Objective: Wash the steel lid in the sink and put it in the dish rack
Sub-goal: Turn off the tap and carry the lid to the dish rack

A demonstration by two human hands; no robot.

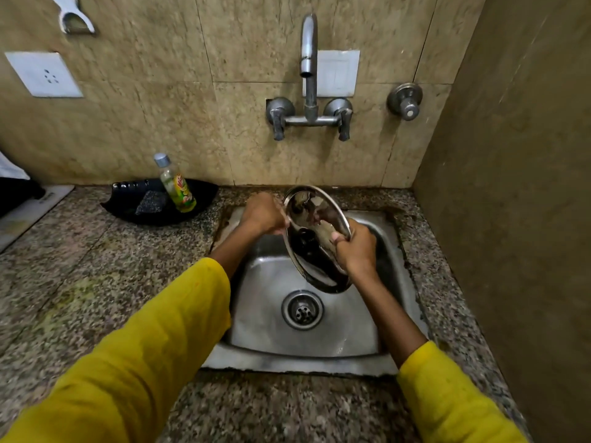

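The round steel lid (311, 231) is held tilted on edge above the steel sink (268, 282), its shiny inner face turned toward me. My left hand (263, 214) grips the lid's upper left rim. My right hand (356, 247) holds its right rim, thumb pressed on the inner face. Both arms wear yellow sleeves. The tap (308, 65) stands on the wall straight above the lid; I cannot tell whether water runs from it. No dish rack is in view.
A black tray (128, 203) left of the sink holds a dish-soap bottle (177, 187) and a scrub pad (148, 201). The drain (302, 310) sits at the sink's middle. Granite counter (80, 266) surrounds the sink. A side wall (511, 187) closes the right.
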